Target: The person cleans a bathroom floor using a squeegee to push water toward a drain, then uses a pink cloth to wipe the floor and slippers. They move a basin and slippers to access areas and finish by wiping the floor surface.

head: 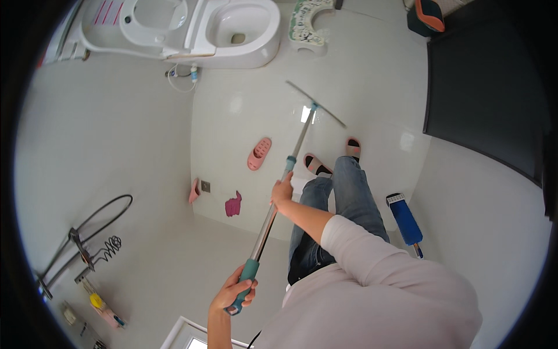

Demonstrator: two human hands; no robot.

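Note:
A floor squeegee with a long metal pole point(264, 233) runs slantwise across the view. My left hand point(235, 289) is closed around its green end grip point(249, 269). Further along, my right hand point(283, 192) wraps the pole just below a teal collar point(290, 162). At the far end, the thin squeegee blade point(331, 114) rests on the glossy pale floor point(244, 104), in front of my feet. I wear sandals point(317, 165) over dark socks. One pink slipper point(260, 153) lies on the floor left of the pole.
A toilet point(257, 54) with raised lid and a patterned footstool point(308, 26) stand ahead. Left are a purple cloth point(233, 204), a square floor drain point(205, 186), another pink slipper point(194, 191) and shower fittings point(80, 248). A blue brush-like head point(405, 220) and dark cabinet point(484, 96) are right.

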